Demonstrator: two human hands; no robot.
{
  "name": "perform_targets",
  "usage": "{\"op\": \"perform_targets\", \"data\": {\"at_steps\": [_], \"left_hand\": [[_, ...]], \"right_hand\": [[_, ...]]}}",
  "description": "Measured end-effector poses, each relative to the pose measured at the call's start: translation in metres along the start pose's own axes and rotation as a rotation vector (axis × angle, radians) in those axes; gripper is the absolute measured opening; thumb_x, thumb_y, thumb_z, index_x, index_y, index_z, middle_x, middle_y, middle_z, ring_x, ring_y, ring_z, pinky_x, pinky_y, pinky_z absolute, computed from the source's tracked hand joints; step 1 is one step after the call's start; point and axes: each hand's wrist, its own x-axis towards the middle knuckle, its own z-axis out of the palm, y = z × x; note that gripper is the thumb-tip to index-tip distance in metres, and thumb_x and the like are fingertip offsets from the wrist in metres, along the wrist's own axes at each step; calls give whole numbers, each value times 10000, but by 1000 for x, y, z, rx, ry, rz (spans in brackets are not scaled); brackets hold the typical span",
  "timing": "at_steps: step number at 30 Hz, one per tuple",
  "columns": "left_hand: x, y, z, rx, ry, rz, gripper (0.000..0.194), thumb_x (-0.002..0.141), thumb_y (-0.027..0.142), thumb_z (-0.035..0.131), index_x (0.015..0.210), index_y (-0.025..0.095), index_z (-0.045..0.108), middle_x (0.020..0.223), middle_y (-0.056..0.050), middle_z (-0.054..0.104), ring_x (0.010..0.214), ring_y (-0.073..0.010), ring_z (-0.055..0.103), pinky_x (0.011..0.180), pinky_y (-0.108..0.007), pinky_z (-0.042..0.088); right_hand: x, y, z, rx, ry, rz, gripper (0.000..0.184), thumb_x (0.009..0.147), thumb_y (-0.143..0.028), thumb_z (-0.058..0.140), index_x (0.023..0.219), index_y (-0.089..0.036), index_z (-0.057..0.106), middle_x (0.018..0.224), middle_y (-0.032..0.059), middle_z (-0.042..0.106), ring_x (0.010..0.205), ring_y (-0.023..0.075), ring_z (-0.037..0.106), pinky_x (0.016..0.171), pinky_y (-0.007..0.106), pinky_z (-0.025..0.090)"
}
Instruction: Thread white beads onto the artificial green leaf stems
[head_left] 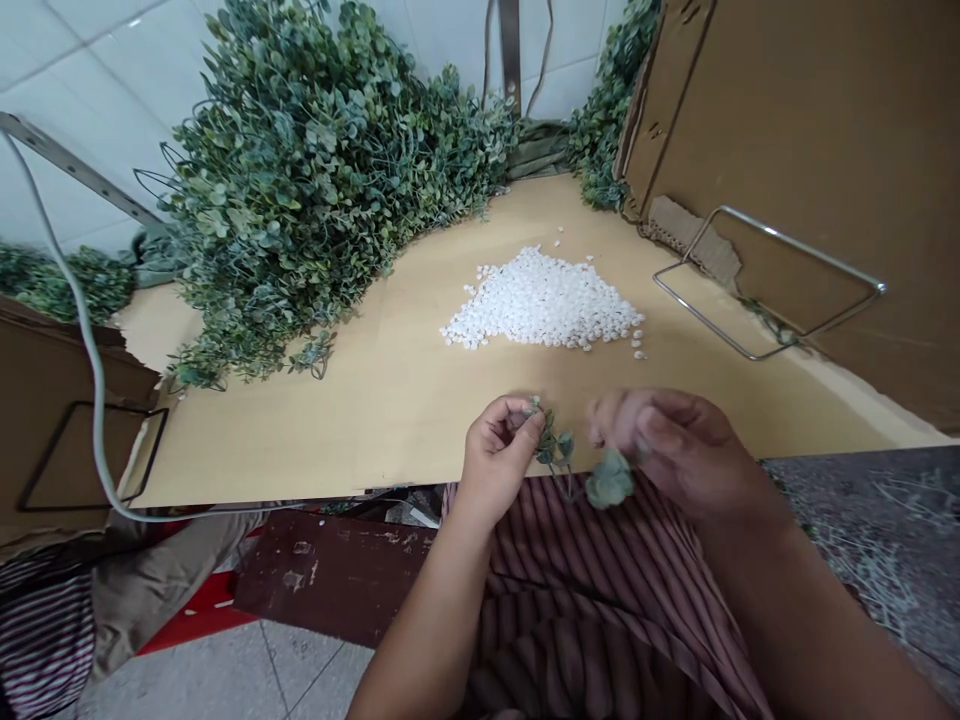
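Note:
My left hand (501, 442) is closed in a pinch on the top of a small artificial leaf sprig (556, 448) at the table's near edge. My right hand (667, 445), slightly blurred, is closed around the sprig's other end, where a larger green leaf (609, 480) hangs below the fingers. Both hands hover over my lap in a striped garment. A pile of small white beads (544, 300) lies on the wooden table (360, 400) just beyond the hands.
A large heap of artificial green foliage (315, 170) covers the table's back left. More foliage (607, 110) sits at the back right by a cardboard box (810, 150) with a metal wire frame (765, 290). Another box (52, 420) and a white cable (82, 340) stand left.

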Motion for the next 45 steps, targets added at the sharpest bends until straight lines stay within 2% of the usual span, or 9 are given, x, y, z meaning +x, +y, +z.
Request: {"op": "perform_targets", "data": {"at_steps": [3,7,14,23,29,33,39,42,45], "left_hand": [[0,1,0,2,-18,6,243,617,323,768,711,156,619,640,28,562,575,-75,477,559,-189,395],[-1,2,0,13,-57,71,156,644,277,757,694,162,664,776,-7,609,703,-101,552,651,-201,447],[4,2,2,-37,9,99,127,633,271,768,703,191,698,838,-16,586,789,-125,568,710,-224,483],[14,4,2,26,-19,91,128,638,292,762,682,192,695,925,-32,554,875,-149,562,772,-260,479],[28,19,-12,369,-123,229,66,699,240,704,733,185,686,913,-65,597,887,-178,566,767,-293,470],[54,30,-25,792,51,398,153,769,134,582,858,191,692,895,-67,612,794,-170,562,746,-308,453],[90,34,-27,1383,71,335,262,794,94,498,894,195,719,913,-105,642,851,-244,594,774,-361,423],[96,32,-26,1441,80,330,264,798,82,482,821,198,718,882,-100,665,812,-241,606,770,-362,410],[93,31,-28,1258,91,333,197,766,90,539,736,203,697,860,-75,686,793,-219,606,780,-347,412]], "right_hand": [[0,-4,1,-23,-138,21,527,857,-492,585,445,-183,473,499,4,473,643,175,540,654,306,444],[0,11,12,-249,46,169,311,764,-415,684,651,-179,516,597,-18,503,545,129,490,510,239,412],[0,26,23,-720,183,-36,173,801,-308,543,896,-163,551,771,46,551,616,160,495,571,284,436],[8,36,20,-636,147,-97,209,830,-258,460,959,-161,592,865,83,643,792,210,614,701,326,509],[11,43,21,-697,212,-165,156,831,-254,479,859,-188,617,836,70,659,812,216,613,728,334,501],[11,45,23,-725,252,-215,134,832,-228,471,782,-192,590,742,56,630,751,214,595,674,323,482],[10,44,24,-730,241,-203,133,845,-226,451,775,-209,562,720,50,609,750,217,594,648,314,463],[10,43,23,-725,218,-210,129,844,-216,450,789,-208,566,727,50,617,757,219,595,663,318,465],[11,42,23,-720,196,-217,137,848,-202,452,777,-205,569,734,50,620,768,218,592,673,315,457]]}}
